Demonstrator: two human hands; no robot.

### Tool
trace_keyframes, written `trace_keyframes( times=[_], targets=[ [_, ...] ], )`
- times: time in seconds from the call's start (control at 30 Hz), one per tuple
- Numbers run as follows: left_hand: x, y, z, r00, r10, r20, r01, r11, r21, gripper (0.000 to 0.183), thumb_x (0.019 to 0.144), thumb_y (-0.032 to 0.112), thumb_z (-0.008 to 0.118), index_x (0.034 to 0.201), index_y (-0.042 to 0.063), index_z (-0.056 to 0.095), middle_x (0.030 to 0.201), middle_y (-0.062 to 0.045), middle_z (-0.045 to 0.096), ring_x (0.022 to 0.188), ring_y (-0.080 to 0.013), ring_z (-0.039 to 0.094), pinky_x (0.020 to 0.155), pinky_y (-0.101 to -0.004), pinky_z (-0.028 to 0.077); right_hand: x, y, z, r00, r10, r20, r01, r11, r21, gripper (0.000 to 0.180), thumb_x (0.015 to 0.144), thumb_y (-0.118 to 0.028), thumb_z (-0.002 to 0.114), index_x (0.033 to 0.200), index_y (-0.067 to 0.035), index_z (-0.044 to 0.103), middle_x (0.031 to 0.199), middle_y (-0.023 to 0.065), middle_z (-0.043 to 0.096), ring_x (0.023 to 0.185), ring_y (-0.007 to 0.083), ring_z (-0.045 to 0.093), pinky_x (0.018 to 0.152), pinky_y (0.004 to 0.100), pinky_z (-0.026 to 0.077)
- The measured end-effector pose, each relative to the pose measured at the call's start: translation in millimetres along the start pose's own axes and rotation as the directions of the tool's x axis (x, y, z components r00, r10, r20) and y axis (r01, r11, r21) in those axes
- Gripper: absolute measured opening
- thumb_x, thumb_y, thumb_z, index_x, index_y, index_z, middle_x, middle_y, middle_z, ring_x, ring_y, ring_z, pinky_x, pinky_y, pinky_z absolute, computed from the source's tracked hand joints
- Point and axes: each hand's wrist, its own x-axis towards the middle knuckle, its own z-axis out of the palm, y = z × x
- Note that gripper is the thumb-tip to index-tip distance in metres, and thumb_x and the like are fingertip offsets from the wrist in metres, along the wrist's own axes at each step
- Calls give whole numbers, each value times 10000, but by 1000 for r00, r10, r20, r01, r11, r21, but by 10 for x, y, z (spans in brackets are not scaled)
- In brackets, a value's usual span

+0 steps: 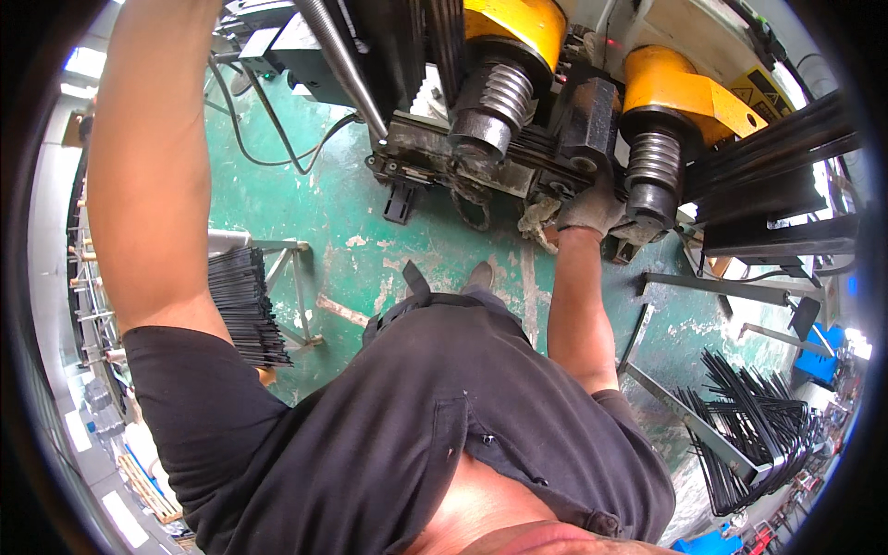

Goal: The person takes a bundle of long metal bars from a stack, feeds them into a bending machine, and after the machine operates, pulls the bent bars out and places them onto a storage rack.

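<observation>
My right hand (591, 209), in a grey work glove, reaches into the lower front of a machine between two steel cylinders. Its fingers are hidden among dark parts under a black steel block (590, 121), so a grip cannot be made out. A crumpled, dirty rag (538, 218) lies against the glove's left side. The left cylinder (482, 135) and the right cylinder (651, 201) each carry a bright coil spring below a yellow machine head. My left arm stretches past the top edge, and the left hand is out of view.
Bundled black metal rods (246, 305) rest on a stand at left. Bent black rods (753, 430) hang on a metal rack (701, 423) at right. A looping cable (295, 165) crosses near the green floor (333, 222). A slanted spring-wrapped rod (343, 66) stands at the machine's left.
</observation>
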Motion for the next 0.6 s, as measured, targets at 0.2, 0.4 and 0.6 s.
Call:
trace_keyframes(
  times=[0.2, 0.4, 0.6],
  targets=[
    [-449, -18, -193, 999, 11, -52, 0, 978, 209, 267, 883, 212, 710, 1047, 6, 669, 881, -120, 692, 821, -220, 678, 795, -349, 551, -416, -249, 91, 989, 112, -101, -122, 988, -95, 310, 973, -210, 657, 1203, -9, 708, 1162, 113, 720, 1029, 202, 688, 932, 346, 549],
    [-1413, 145, -457, 905, 67, -420, 82, 941, 327, 216, 847, 220, 715, 932, 22, 692, 766, -115, 681, 715, -219, 672, 702, -350, 550, -1145, -316, -480, 977, 51, -207, -89, 980, -180, 371, 972, -286, 689, 1260, -53, 698, 1249, 137, 712, 1032, 239, 713, 964, 355, 561],
    [-3666, 1043, -1159, 507, -282, -814, 544, 838, 48, 218, 834, 210, 719, 851, -4, 678, 703, -106, 678, 675, -181, 669, 690, -344, 561, -1602, 432, 150, 719, -338, 607, 677, 148, -721, 467, 979, -230, 608, 1431, -113, 596, 1385, 165, 649, 1152, 301, 687, 1016, 394, 502]
  ],
)
